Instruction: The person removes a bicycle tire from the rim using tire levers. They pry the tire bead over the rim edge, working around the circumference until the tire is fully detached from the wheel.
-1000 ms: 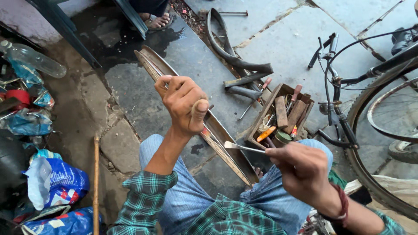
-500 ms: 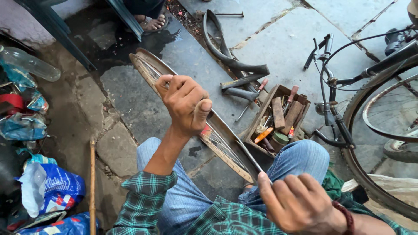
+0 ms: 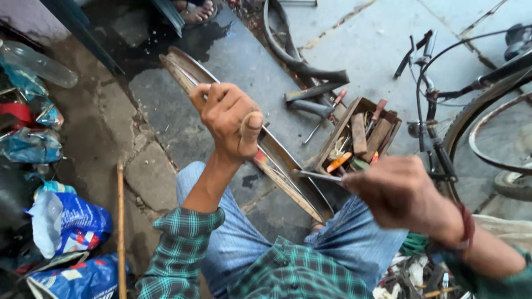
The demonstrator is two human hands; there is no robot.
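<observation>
My left hand [image 3: 228, 117] is closed around the upper part of a bare metal bicycle wheel rim [image 3: 183, 67], which stands on edge in front of my knees and runs from upper left to lower right. My right hand [image 3: 400, 191], blurred by motion, grips a thin metal tool [image 3: 316, 175] whose tip lies against the lower part of the rim. I am seated, in blue jeans and a green checked shirt.
An open wooden toolbox [image 3: 360, 133] with several tools sits on the concrete behind the rim. A bicycle [image 3: 476, 99] stands at the right. A black tyre [image 3: 293, 55] lies at the top. Plastic bags [image 3: 66, 227] and bottles crowd the left; a wooden stick [image 3: 120, 232] leans there.
My right hand dropped low and out of line, then came back up to the right; it now holds the thin tool against the rim. The left hand kept its grip on the rim.
</observation>
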